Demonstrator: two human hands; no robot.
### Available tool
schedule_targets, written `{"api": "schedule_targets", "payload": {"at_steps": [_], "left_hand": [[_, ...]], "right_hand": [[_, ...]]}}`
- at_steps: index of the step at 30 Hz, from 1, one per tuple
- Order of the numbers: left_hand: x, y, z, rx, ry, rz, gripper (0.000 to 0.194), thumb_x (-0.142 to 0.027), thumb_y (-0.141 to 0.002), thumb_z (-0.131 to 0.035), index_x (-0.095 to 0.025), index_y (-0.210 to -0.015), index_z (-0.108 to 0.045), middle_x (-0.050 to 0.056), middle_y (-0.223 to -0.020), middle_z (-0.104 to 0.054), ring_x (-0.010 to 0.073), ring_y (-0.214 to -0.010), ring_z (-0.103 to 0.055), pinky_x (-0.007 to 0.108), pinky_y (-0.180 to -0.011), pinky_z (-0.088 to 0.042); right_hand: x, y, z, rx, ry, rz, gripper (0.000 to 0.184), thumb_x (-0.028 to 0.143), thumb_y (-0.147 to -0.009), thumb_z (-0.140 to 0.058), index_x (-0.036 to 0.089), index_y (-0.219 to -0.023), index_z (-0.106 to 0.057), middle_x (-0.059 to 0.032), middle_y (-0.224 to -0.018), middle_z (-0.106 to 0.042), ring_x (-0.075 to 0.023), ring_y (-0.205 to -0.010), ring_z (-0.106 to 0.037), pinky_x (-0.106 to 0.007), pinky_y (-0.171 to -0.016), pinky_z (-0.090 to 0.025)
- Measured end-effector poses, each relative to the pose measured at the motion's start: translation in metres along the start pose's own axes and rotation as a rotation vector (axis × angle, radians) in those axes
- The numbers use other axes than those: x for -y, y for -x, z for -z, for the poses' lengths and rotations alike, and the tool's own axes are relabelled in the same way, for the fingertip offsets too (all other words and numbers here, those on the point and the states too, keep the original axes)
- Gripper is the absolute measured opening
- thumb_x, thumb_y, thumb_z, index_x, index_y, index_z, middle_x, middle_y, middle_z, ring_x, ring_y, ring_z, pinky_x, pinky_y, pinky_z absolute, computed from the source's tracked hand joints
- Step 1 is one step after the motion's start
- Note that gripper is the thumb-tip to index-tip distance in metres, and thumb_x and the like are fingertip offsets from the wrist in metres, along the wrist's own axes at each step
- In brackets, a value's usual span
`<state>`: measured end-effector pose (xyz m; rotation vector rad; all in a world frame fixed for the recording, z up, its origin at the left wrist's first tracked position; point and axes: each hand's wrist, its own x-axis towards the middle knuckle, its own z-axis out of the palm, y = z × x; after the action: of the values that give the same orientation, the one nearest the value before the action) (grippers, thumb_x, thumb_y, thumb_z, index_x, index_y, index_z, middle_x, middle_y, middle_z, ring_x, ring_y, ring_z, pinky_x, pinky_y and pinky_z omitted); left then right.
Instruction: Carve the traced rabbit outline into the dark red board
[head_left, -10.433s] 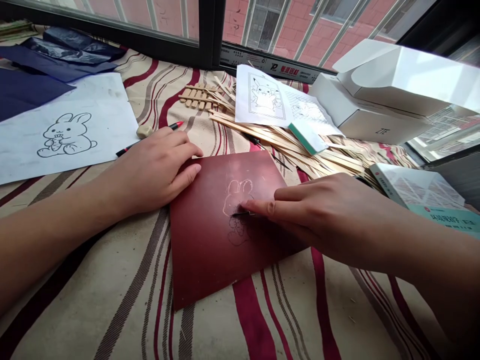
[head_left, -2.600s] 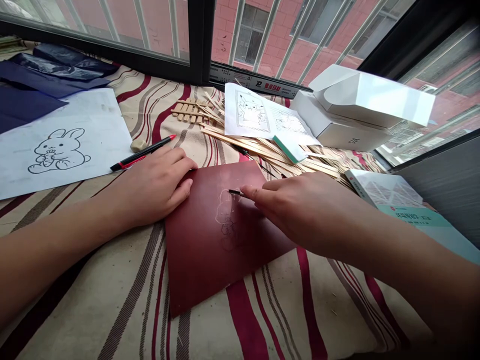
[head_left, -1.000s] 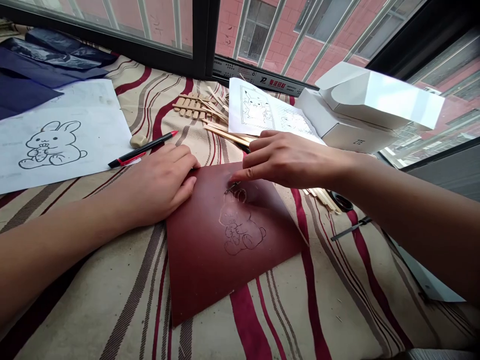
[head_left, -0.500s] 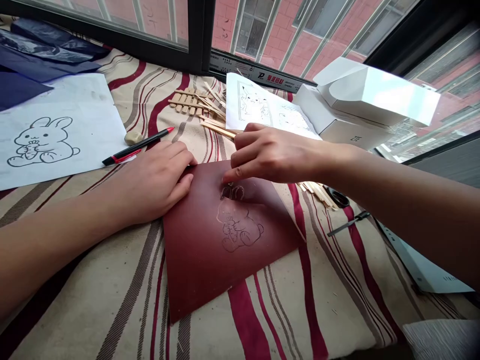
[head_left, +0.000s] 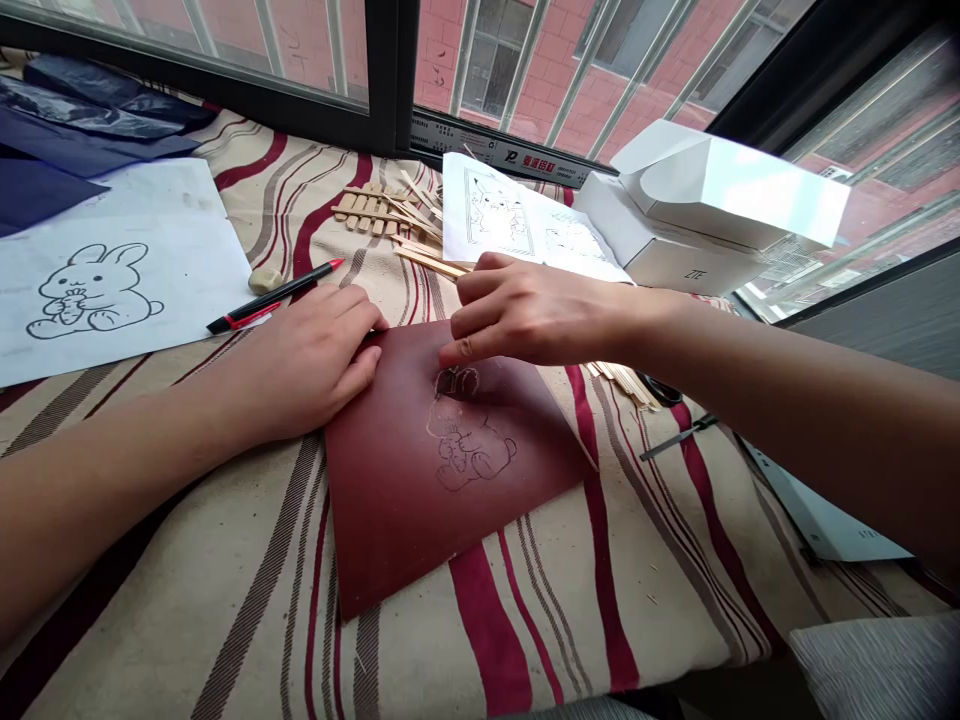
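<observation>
Sheet, dark red (head_left: pixel 390 520), lies near centre on striped cloth (head_left: pixel 187 600). Left hand (head_left: pixel 307 365) open, resting flat over the sheet's left edge; red-and-black marker pen (head_left: pixel 274 295) just beyond it. Right hand (head_left: pixel 532 315) curled, fingertips (head_left: pixel 450 352) just above the scratched rabbit outline (head_left: pixel 469 445); whether anything is pinched there, cannot tell.

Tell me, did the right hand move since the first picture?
Yes. The right hand moved up the red board, from its right side to over its top edge.
</observation>
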<state>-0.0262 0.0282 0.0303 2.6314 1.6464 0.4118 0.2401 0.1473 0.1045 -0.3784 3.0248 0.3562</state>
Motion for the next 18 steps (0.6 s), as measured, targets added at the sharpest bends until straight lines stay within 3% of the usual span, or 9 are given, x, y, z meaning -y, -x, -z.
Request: {"api": "schedule_targets", "payload": {"at_steps": [7, 9, 11, 14, 16, 18], "left_hand": [[0.002, -0.003, 0.001, -0.011, 0.007, -0.001, 0.033, -0.041, -0.104, -0.032, -0.023, -0.102, -0.059, 0.012, -0.104, -0.064, 0.0347, -0.105, -0.062, 0.058, -0.102, -0.054], [0.001, -0.003, 0.002, -0.01, 0.012, 0.003, 0.034, -0.041, -0.104, -0.032, -0.023, -0.102, -0.06, 0.013, -0.104, -0.065, 0.0356, -0.106, -0.062, 0.058, -0.102, -0.054], [-0.001, -0.004, 0.003, -0.007, 0.015, 0.013, 0.034, -0.041, -0.103, -0.032, -0.022, -0.102, -0.061, 0.014, -0.104, -0.065, 0.0364, -0.107, -0.062, 0.059, -0.103, -0.054], [-0.002, -0.004, 0.004, 0.004, 0.025, 0.021, 0.034, -0.042, -0.102, -0.034, -0.022, -0.102, -0.062, 0.014, -0.104, -0.065, 0.0365, -0.107, -0.063, 0.059, -0.107, -0.053], [-0.002, -0.004, 0.005, 0.015, 0.026, 0.018, 0.035, -0.042, -0.102, -0.034, -0.021, -0.103, -0.063, 0.014, -0.105, -0.065, 0.0361, -0.107, -0.063, 0.059, -0.11, -0.052], [-0.002, -0.004, 0.006, 0.019, 0.025, 0.013, 0.038, -0.041, -0.102, -0.033, -0.02, -0.105, -0.065, 0.014, -0.106, -0.065, 0.036, -0.107, -0.063, 0.059, -0.111, -0.051]], "right_hand": [[0.013, 0.006, -0.005, 0.042, 0.018, -0.091, 0.044, 0.021, -0.12, -0.031, 0.022, -0.138, -0.071, -0.0064, -0.098, -0.074, -0.0205, -0.096, -0.058, -0.041, -0.091, -0.042], [0.019, 0.013, -0.014, -0.05, 0.011, -0.138, 0.041, 0.02, -0.119, -0.036, 0.023, -0.138, -0.073, -0.0058, -0.097, -0.076, -0.0205, -0.093, -0.06, -0.041, -0.088, -0.044], [0.029, 0.021, -0.022, -0.238, -0.058, -0.241, 0.037, 0.02, -0.117, -0.044, 0.021, -0.135, -0.076, -0.006, -0.097, -0.077, -0.0192, -0.089, -0.063, -0.038, -0.083, -0.047], [0.052, 0.027, -0.025, -0.538, -0.298, -0.519, 0.033, 0.023, -0.112, -0.057, 0.015, -0.135, -0.078, -0.0081, -0.101, -0.08, -0.0162, -0.087, -0.069, -0.033, -0.079, -0.052], [0.069, 0.025, -0.02, -0.605, -0.551, -0.689, 0.033, 0.023, -0.107, -0.062, 0.014, -0.134, -0.079, -0.0064, -0.097, -0.081, -0.0147, -0.084, -0.072, -0.03, -0.079, -0.055], [0.082, 0.02, -0.014, -0.595, -0.924, -0.767, 0.033, 0.026, -0.107, -0.062, 0.012, -0.132, -0.078, -0.0062, -0.096, -0.081, -0.013, -0.077, -0.073, -0.027, -0.071, -0.056]]}}
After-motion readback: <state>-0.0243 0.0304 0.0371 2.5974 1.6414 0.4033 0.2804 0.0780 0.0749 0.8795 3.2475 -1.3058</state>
